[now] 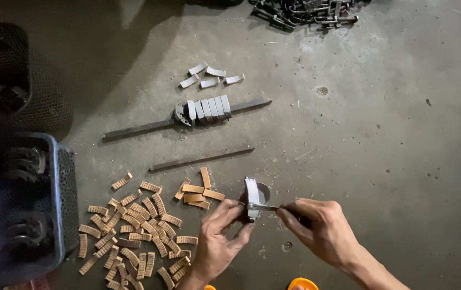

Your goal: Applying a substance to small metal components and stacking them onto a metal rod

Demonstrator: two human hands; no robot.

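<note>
Curved grey metal piece (251,196): held upright on the concrete floor (381,139), low centre of view, in front of a small round dark dish (263,191) that sits just behind it.

Left hand (218,236): fingers closed narrowly on the lower end of the curved piece, thumb and forefinger pinching it.

Right hand (316,225): closed around a thin metal blade (267,207), whose tip touches the side of the curved piece.

Small stack of tan strips (198,193): just left of the curved piece, laid loosely across one another.

Large heap of tan ribbed strips (134,231): further left, spread over the floor in many directions, reaching the lower edge of view.

Thin dark rod (201,159): lies on the floor beyond the small stack.

Long flat bar (134,130): lies beyond the rod, slanting up to the right; a row of grey curved pieces (209,109) is strung along its middle, with a dark ring (180,114) at the row's left end.

Loose grey pieces (209,75): five or so, scattered beyond the bar.

Dark plastic crate (21,204): at left edge; contents are dark rounded metal parts, hard to make out.

Dark mesh basket (31,80): beyond the crate; contents too dark to tell.

Pile of dark metal parts (300,12): top edge of view.

Orange object (302,283): bottom edge, partly cut off.
</note>
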